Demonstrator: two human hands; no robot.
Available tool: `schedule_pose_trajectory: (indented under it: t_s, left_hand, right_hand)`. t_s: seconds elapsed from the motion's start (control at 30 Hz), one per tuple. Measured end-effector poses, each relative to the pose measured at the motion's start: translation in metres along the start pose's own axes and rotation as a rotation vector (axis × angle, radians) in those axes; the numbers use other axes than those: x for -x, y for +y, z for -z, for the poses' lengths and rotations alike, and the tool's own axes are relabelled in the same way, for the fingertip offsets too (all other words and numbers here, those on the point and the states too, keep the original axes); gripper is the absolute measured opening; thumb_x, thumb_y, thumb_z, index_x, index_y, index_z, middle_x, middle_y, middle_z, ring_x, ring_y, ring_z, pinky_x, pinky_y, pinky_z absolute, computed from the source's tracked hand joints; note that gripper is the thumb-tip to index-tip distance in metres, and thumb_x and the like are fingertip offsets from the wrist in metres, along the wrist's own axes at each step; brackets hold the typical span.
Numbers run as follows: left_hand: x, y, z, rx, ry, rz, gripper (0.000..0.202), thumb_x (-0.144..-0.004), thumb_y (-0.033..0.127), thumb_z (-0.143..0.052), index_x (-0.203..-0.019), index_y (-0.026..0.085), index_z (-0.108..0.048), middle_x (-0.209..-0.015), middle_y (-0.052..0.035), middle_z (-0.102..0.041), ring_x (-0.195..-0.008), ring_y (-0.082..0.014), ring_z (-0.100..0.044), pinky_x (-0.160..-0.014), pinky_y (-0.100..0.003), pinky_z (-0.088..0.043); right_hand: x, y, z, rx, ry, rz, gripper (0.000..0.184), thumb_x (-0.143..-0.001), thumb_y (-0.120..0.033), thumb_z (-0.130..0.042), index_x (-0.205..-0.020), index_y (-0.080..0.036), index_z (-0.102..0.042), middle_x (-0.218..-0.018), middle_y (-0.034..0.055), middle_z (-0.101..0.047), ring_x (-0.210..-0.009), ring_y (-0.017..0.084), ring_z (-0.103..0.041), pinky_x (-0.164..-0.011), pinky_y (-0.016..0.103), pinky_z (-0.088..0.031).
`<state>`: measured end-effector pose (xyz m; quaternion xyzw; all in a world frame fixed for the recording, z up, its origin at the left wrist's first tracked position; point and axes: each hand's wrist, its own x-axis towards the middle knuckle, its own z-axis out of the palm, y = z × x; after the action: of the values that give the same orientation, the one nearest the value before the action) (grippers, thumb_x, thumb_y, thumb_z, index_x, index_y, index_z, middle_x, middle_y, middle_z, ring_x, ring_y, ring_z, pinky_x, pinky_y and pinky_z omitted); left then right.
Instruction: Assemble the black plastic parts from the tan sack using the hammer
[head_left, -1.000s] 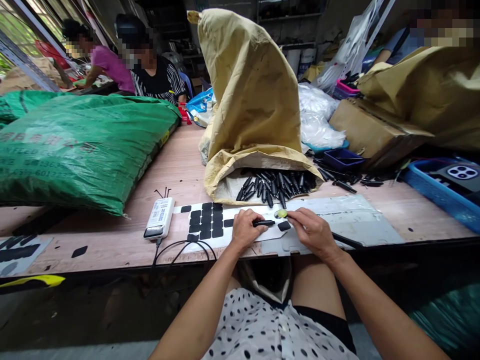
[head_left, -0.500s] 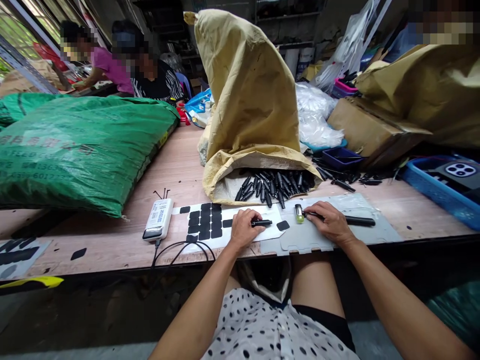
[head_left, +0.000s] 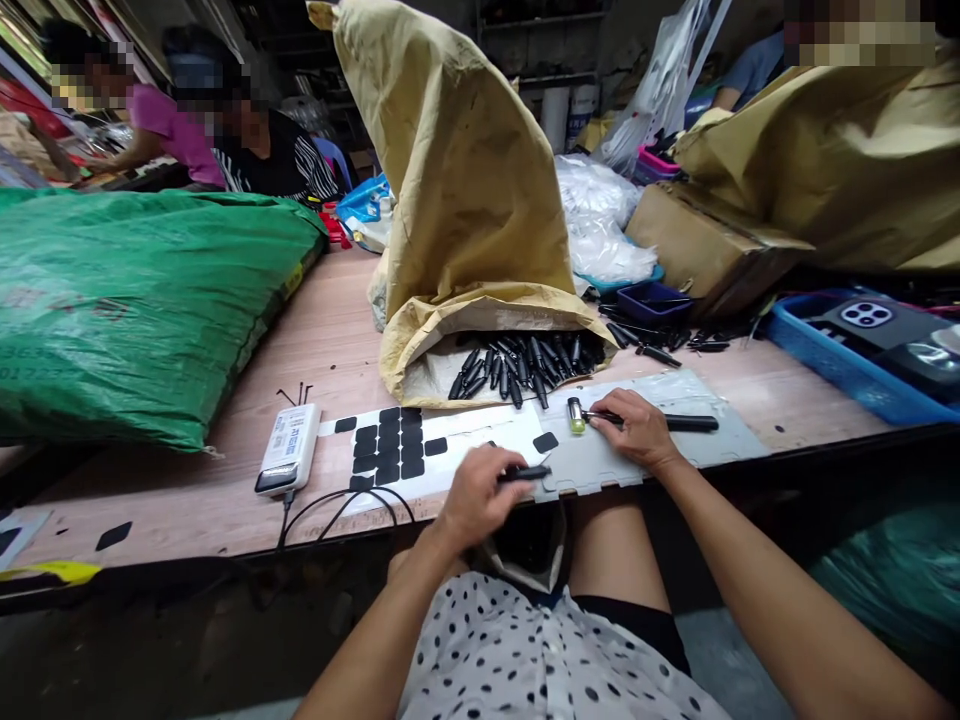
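My left hand (head_left: 484, 490) is closed on a small black tapered cylinder (head_left: 531, 473) at the table's front edge. Its fingers wrap one end, and the tip points right. My right hand (head_left: 634, 425) grips a small hammer (head_left: 694, 423) by its black handle. The hammer's head, silver with a yellow-green face, rests over the grey board (head_left: 727, 420). Similar black tapered parts (head_left: 517, 365) spill from the mouth of a tan sack (head_left: 465, 200) behind my hands. A white sheet with black rounded-square stickers (head_left: 388, 443) lies left of my left hand.
A white power bank (head_left: 289, 450) with black cables stands on the left. A bulging green sack (head_left: 142, 310) covers the table's left side. At right are a blue basket (head_left: 847, 385) and a cardboard box (head_left: 705, 245). An open bag (head_left: 529, 560) hangs below the table edge. Co-workers sit behind.
My left hand has drawn back from the sheet to the table's front edge, still holding the black part. The right hand keeps the hammer in place. The whole view has shifted.
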<state>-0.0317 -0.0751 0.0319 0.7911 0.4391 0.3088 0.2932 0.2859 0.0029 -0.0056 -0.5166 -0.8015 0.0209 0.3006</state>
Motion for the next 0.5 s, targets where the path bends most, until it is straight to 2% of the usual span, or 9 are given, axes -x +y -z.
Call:
schedule_pose_trajectory:
  t_s: [0.07,0.13,0.2,0.3,0.4,0.5]
  left_hand:
    - [0.022,0.013,-0.014,0.053,-0.159,-0.059,0.018,-0.092,0.037,-0.066,-0.104,0.023,-0.068,-0.095,-0.0029,-0.073,-0.087,-0.019,-0.064,-0.081,-0.032,-0.046]
    - [0.042,0.018,-0.034,-0.011,-0.278,-0.043,0.017,-0.09,0.035,-0.069,-0.102,0.023,-0.068,-0.092,-0.0025,-0.073,-0.084,-0.0192,-0.065,-0.081,-0.032,-0.046]
    - [0.055,0.017,-0.056,-0.128,-0.338,0.027,0.017,-0.087,0.033,-0.07,-0.101,0.023,-0.067,-0.093,-0.0029,-0.073,-0.087,-0.0208,-0.066,-0.082,-0.034,-0.047]
    - [0.061,0.013,-0.08,-0.249,-0.408,0.152,0.015,-0.089,0.031,-0.066,-0.102,0.023,-0.066,-0.1,-0.0038,-0.072,-0.093,-0.0226,-0.067,-0.083,-0.035,-0.05]
    - [0.06,0.016,-0.088,-0.295,-0.473,0.221,0.021,-0.089,0.031,-0.064,-0.109,0.024,-0.064,-0.105,-0.005,-0.07,-0.094,-0.0249,-0.068,-0.081,-0.036,-0.052]
    - [0.049,0.028,-0.077,-0.208,-0.436,0.164,0.022,-0.091,0.033,-0.062,-0.113,0.027,-0.065,-0.106,-0.005,-0.07,-0.092,-0.0238,-0.069,-0.079,-0.035,-0.053]
  right_hand:
    - [0.0,0.001,0.0,0.001,0.003,-0.003,0.008,-0.087,-0.028,-0.065,-0.091,-0.023,-0.07,-0.088,0.0033,-0.068,-0.089,0.022,-0.061,-0.08,0.034,-0.047]
    - [0.0,0.001,-0.001,-0.001,0.005,-0.004,0.008,-0.087,-0.028,-0.065,-0.09,-0.023,-0.07,-0.088,0.0032,-0.068,-0.089,0.022,-0.061,-0.08,0.034,-0.047]
    - [0.0,0.002,-0.001,-0.003,0.004,-0.001,0.008,-0.087,-0.028,-0.065,-0.09,-0.023,-0.07,-0.088,0.0032,-0.068,-0.089,0.022,-0.061,-0.08,0.034,-0.046]
    - [0.0,0.002,-0.002,0.002,0.008,0.006,0.008,-0.087,-0.028,-0.065,-0.089,-0.023,-0.07,-0.087,0.0033,-0.068,-0.089,0.022,-0.061,-0.081,0.034,-0.046]
    - [0.0,0.001,-0.002,0.008,0.014,0.007,0.008,-0.088,-0.029,-0.065,-0.089,-0.023,-0.07,-0.087,0.0033,-0.068,-0.088,0.022,-0.061,-0.081,0.034,-0.046]
    - [0.001,0.001,-0.002,0.002,0.01,0.004,0.008,-0.087,-0.029,-0.064,-0.09,-0.023,-0.07,-0.089,0.0035,-0.068,-0.089,0.022,-0.061,-0.081,0.034,-0.047]
